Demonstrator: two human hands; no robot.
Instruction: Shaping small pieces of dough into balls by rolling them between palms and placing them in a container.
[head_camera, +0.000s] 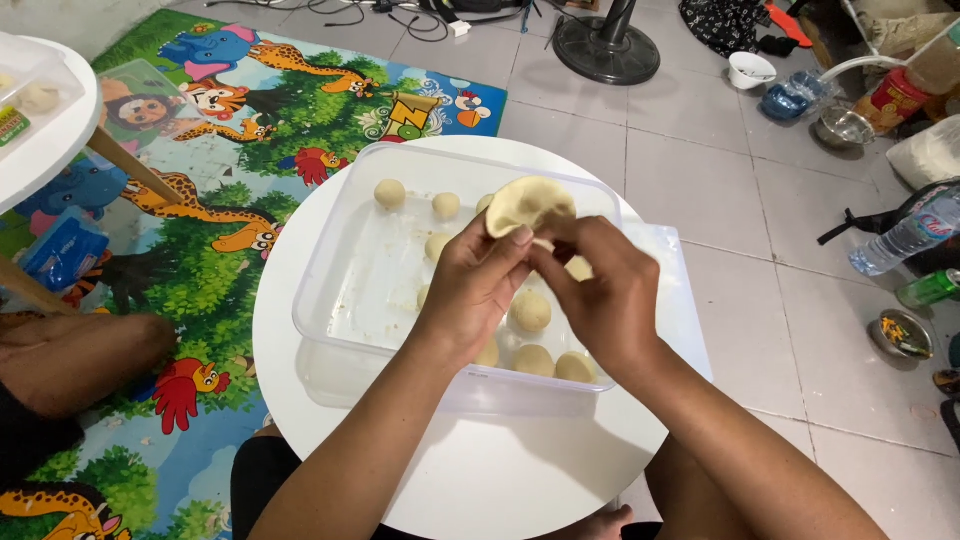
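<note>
Pinching a flattened round of dough (530, 203), the fingers (520, 237) of the left hand (475, 285) and right hand (600, 290) hold it up between them. It hangs over the far side of a clear plastic tub (370, 280), where dough balls (531, 311) lie. The tub sits mid-counter (480, 470), its far corners near the round counter's far edge.

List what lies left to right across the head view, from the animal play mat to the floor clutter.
Animal play mat → clear plastic container → left hand → right hand → white bowl → plastic bottle.
</note>
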